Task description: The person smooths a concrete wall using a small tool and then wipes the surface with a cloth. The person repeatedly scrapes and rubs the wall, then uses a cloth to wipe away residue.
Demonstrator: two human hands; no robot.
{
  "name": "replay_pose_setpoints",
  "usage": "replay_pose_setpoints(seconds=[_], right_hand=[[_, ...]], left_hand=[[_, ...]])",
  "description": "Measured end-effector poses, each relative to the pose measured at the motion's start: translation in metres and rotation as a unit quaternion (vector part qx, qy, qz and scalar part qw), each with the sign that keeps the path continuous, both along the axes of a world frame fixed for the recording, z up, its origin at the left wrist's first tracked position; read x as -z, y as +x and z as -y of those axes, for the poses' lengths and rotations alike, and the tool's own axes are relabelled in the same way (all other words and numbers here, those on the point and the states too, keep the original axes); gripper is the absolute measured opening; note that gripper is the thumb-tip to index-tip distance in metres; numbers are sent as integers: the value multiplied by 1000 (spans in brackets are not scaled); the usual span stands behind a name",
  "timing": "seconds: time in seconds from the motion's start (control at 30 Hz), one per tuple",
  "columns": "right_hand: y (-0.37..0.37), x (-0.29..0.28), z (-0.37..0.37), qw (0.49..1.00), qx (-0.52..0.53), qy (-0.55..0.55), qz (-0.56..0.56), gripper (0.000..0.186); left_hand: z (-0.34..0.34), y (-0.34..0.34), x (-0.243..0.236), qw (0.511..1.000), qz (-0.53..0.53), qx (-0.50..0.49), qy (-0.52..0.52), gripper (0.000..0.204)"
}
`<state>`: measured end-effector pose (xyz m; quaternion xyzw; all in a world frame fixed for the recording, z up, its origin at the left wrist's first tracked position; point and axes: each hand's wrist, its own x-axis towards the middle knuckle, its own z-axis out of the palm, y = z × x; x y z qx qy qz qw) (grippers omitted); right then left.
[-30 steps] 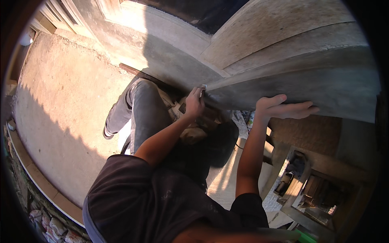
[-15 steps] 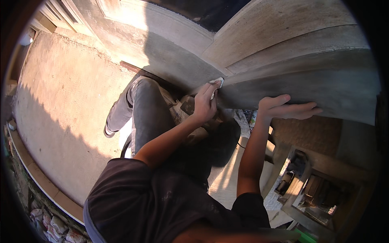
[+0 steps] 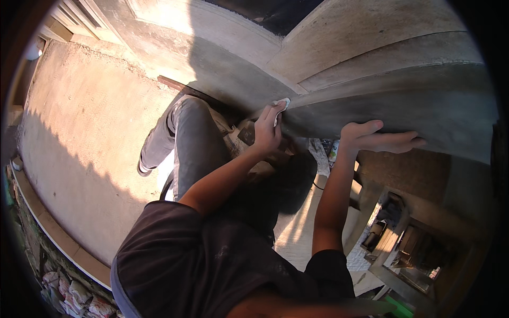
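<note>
In my left hand [image 3: 269,130] is a small folded whitish sheet [image 3: 287,102], pinched between fingers and thumb. Whether it is sandpaper or cloth I cannot tell. It is pressed on the grey-brown wooden panel [image 3: 371,100], near a corner where the panelled surfaces meet. My right hand [image 3: 379,138] lies along the panel's lower edge, fingers stretched out to the right and thumb resting on its face. Nothing is held in that hand.
A wooden stool-like frame [image 3: 384,254] with several tools stands at lower right. Sunlit concrete floor [image 3: 79,138] spreads to the left, bounded by a low tiled kerb [image 3: 63,238]. Stuffed bags [image 3: 74,294] lie beyond the kerb. My bent knee [image 3: 193,114] is close to the panel.
My left hand and the folded sheet have shifted very slightly left along the panel. My right hand keeps its place on the edge; the view has tilted a little.
</note>
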<state>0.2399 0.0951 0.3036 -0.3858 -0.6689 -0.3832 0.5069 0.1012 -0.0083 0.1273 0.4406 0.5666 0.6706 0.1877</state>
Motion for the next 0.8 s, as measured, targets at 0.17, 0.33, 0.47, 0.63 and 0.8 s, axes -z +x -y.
replay_pose_setpoints(seconds=[0.17, 0.33, 0.47, 0.63, 0.8], right_hand=[[-1, 0, 2, 1000, 15, -3, -2, 76], [-1, 0, 1, 1000, 10, -3, 5, 75], [-1, 1, -1, 1000, 10, -1, -8, 75], [-2, 1, 0, 1000, 2, -4, -10, 75], [-3, 2, 2, 1000, 2, -10, -16, 75]], left_hand=[[-4, -1, -12, 999, -15, -23, -19, 24], [-7, 14, -23, 999, 14, 9, 51, 26], [-4, -6, -11, 994, 41, -39, -92, 24], [-13, 9, -16, 999, 1, -34, 26, 24], [-5, -2, -15, 1000, 11, -26, -6, 23]])
